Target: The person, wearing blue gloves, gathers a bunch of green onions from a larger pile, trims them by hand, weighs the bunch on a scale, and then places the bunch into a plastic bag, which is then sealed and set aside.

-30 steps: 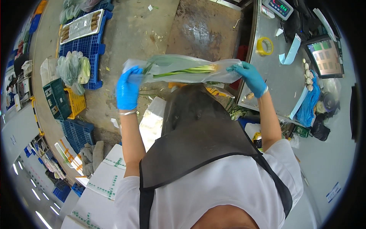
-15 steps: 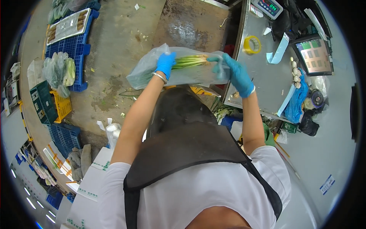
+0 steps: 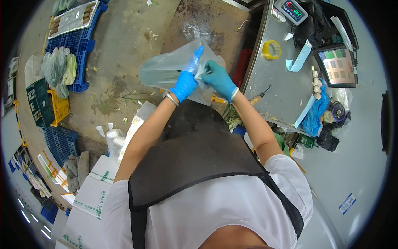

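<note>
A clear plastic bag (image 3: 166,66) stretches out in front of me, with a pale green tint showing through its left end. The spring onions themselves cannot be made out through the film. My left hand (image 3: 185,85), in a blue glove, grips the bag near its right end; one finger points up and away, partly covered by the film. Close beside it, my right hand (image 3: 219,79), in a teal glove, pinches the bag's gathered edge, fingertips closed together. Both hands are above the floor, just beyond my dark apron (image 3: 195,157).
On the metal bench (image 3: 286,91) at right are yellow tape (image 3: 271,49), a scale (image 3: 291,10), a screen (image 3: 338,65), garlic bulbs (image 3: 317,85), blue bags (image 3: 314,118) and a wooden-handled tool (image 3: 258,98). Blue pallets (image 3: 78,45) and bagged vegetables (image 3: 58,68) stand at left.
My right hand has moved left from the bag's far end to beside my left hand. The onions' white ends, visible before, are out of sight. The bag's right part is bunched up.
</note>
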